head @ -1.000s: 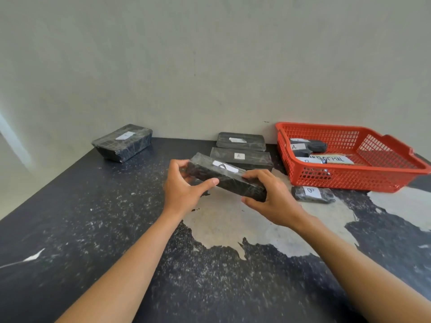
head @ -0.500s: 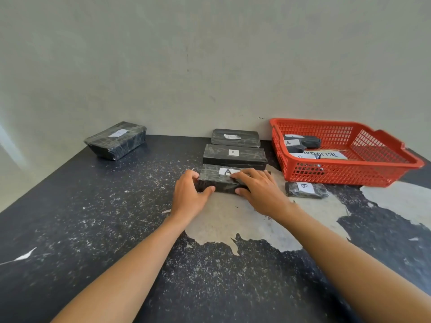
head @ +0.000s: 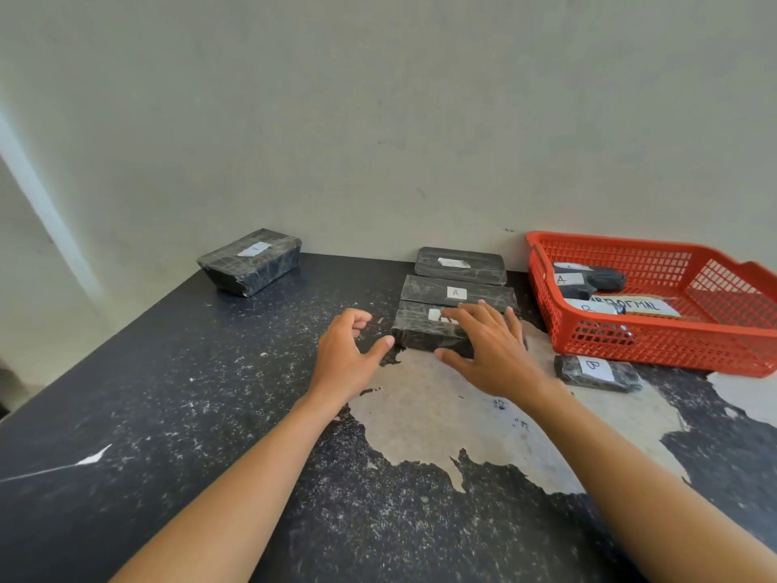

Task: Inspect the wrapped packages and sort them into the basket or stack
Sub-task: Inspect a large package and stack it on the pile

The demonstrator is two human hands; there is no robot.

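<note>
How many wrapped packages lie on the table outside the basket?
5: left package by the wall; back package, middle package, nearest package in a central row, the last under the right hand; B package before the basket.

both bare forearms are stretched forward from the lower corners and angled toward each other. the left hand (head: 347, 357) is held with fingers loosely curled and thumb pointed out to the right, nothing gripped. the right hand (head: 494, 351) is turned palm down, its fingers (head: 487, 319) spread and nearly straight.
</note>
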